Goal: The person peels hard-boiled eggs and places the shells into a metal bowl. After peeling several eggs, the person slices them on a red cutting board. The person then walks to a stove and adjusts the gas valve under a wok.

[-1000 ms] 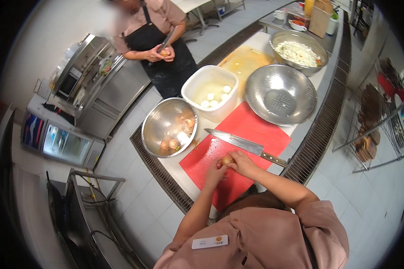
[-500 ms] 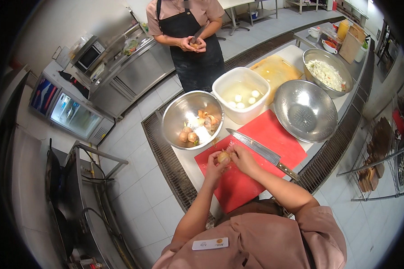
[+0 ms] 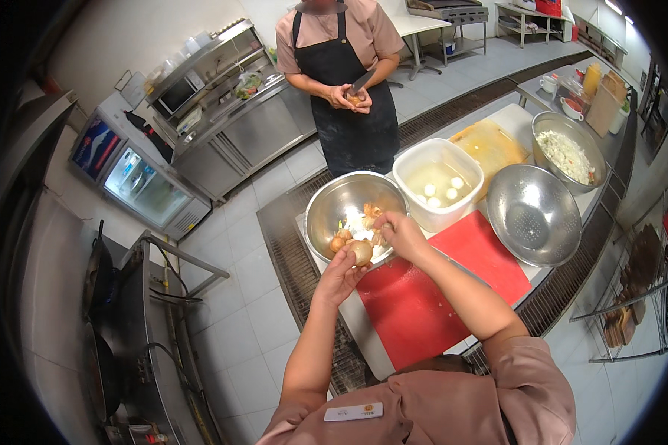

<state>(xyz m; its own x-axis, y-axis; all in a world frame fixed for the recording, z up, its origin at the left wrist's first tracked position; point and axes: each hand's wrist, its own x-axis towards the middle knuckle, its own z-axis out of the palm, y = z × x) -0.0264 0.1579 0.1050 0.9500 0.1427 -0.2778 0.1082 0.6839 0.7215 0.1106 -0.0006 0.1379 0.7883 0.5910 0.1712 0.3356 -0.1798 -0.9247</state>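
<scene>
My left hand (image 3: 341, 273) is closed around a brown-skinned onion (image 3: 360, 253) at the near rim of a steel bowl (image 3: 321, 194). Beside it, above the bowl's right side, my right hand (image 3: 401, 233) has its fingers pinched together; anything between them is too small to make out. Inside the bowl lie several unpeeled onions (image 3: 338, 243) and loose onion skins (image 3: 372, 213). A red cutting board (image 3: 401, 319) lies under my forearms with small scraps on it. My right forearm hides most of the knife on the board.
Behind the board stands a white tub (image 3: 416, 211) of liquid with several peeled onions. A steel colander (image 3: 534, 215), a bowl of chopped vegetables (image 3: 568, 156) and a yellowish board (image 3: 490, 148) are to the right. Across the table, a person (image 3: 352, 96) in a black apron holds a knife and an onion.
Both my hands have moved from over the red board to the steel bowl, the left carrying the onion. My right hand has come away from the onion. The view has shifted.
</scene>
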